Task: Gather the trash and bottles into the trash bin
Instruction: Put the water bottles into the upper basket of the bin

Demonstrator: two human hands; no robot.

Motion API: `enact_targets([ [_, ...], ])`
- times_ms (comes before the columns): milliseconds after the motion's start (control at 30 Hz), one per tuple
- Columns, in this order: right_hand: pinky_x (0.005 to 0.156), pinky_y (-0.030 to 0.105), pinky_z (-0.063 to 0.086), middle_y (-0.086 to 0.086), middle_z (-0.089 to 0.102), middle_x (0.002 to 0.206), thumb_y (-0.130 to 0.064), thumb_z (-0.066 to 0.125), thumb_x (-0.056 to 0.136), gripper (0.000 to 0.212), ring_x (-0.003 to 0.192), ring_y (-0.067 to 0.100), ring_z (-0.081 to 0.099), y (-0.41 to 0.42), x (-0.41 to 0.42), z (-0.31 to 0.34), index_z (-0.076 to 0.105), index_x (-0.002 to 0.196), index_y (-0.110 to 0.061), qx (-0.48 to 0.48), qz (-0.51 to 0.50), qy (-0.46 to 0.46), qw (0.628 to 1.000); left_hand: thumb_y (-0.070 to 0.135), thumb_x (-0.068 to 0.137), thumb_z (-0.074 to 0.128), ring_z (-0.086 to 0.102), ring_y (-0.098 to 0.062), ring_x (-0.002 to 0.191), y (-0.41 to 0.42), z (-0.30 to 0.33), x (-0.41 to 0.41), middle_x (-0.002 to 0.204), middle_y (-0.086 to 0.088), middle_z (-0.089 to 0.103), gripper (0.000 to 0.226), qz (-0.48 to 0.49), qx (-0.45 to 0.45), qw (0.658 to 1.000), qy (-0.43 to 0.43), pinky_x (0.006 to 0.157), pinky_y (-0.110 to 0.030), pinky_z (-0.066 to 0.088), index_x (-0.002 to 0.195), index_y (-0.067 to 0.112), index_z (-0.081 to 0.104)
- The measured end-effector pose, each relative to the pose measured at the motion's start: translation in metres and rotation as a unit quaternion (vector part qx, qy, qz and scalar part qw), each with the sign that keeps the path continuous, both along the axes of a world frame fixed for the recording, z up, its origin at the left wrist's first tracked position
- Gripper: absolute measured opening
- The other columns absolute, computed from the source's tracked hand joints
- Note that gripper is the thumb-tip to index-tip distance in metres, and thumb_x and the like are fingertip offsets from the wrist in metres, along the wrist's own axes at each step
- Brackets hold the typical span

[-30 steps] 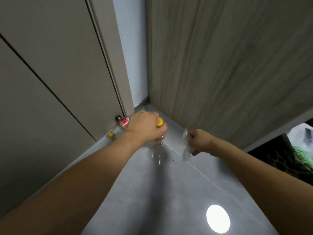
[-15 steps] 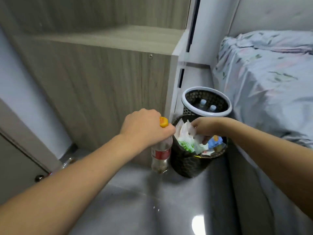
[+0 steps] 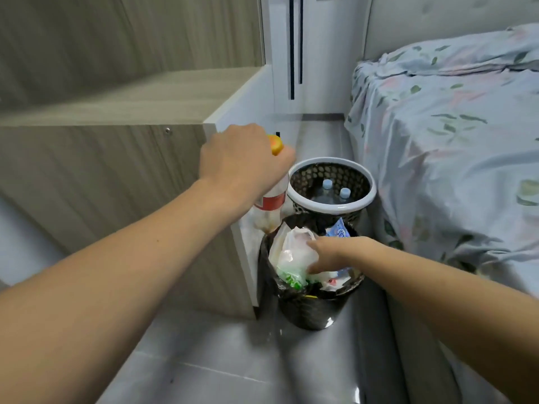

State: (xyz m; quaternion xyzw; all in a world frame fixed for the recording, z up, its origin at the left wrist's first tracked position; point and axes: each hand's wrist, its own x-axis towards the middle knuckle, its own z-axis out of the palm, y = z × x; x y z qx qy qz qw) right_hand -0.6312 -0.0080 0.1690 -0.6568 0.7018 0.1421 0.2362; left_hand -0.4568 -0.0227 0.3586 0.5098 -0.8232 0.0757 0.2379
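My left hand (image 3: 242, 161) grips the neck of a clear plastic bottle (image 3: 269, 207) with a yellow cap and red label, holding it upright just left of the bins. My right hand (image 3: 335, 253) rests inside the near black-lined trash bin (image 3: 309, 313), fingers spread against crumpled white plastic trash (image 3: 291, 252) lying there with green and blue wrappers. Whether its fingers still pinch the plastic is hidden. Behind stands a white-rimmed mesh bin (image 3: 332, 205) holding two blue-capped bottles (image 3: 335, 189).
A wooden cabinet (image 3: 116, 170) with a white edge stands directly left of the bins. A bed with a floral sheet (image 3: 452, 141) runs along the right. Grey tiled floor (image 3: 233, 360) lies in front of the bins.
The view swung from a floor corner to the bins. My left hand carried the bottle up beside them. My right hand brought the plastic scrap into the near bin.
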Motion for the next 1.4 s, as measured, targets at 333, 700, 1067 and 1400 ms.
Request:
enact_targets([
  [333, 0.087, 0.038, 0.049, 0.006, 0.054, 0.121, -0.036, 0.057, 0.086, 0.045, 0.105, 0.025, 0.056, -0.012, -0.083, 0.071, 0.050, 0.126, -0.016, -0.109, -0.031, 0.018, 0.993, 0.047, 0.092, 0.042, 0.059, -0.031, 0.080, -0.068, -0.010, -0.109, 0.087, -0.008, 0.061, 0.037, -0.051, 0.047, 0.996, 0.060, 0.066, -0.034, 0.046, 0.094, 0.013, 0.056],
  [700, 0.093, 0.043, 0.045, 0.007, 0.045, 0.127, -0.023, 0.053, 0.084, 0.044, 0.113, 0.030, 0.046, -0.040, -0.131, 0.030, 0.042, 0.126, -0.017, -0.206, -0.103, -0.011, 0.973, 0.031, 0.084, 0.053, 0.061, -0.026, 0.079, -0.182, -0.113, -0.220, 0.087, -0.008, 0.064, 0.023, -0.010, 0.231, 0.972, -0.044, 0.061, -0.029, 0.045, 0.081, 0.009, 0.057],
  [1067, 0.101, 0.040, 0.039, 0.004, 0.044, 0.132, -0.028, 0.058, 0.086, 0.050, 0.121, 0.026, 0.041, -0.049, -0.135, 0.009, 0.039, 0.131, -0.019, -0.237, -0.099, -0.014, 0.966, 0.021, 0.079, 0.063, 0.059, -0.024, 0.072, -0.249, -0.220, -0.260, 0.080, -0.008, 0.061, 0.012, 0.004, 0.330, 0.931, -0.154, 0.064, -0.034, 0.050, 0.080, 0.009, 0.060],
  [1400, 0.105, 0.041, 0.037, 0.005, 0.044, 0.133, -0.027, 0.058, 0.087, 0.053, 0.124, 0.026, 0.040, -0.052, -0.134, 0.003, 0.037, 0.135, -0.019, -0.240, -0.089, -0.024, 0.966, 0.024, 0.080, 0.069, 0.058, -0.024, 0.085, -0.255, -0.246, -0.254, 0.089, -0.006, 0.058, 0.032, -0.007, 0.335, 0.934, -0.120, 0.077, -0.036, 0.051, 0.105, 0.011, 0.054],
])
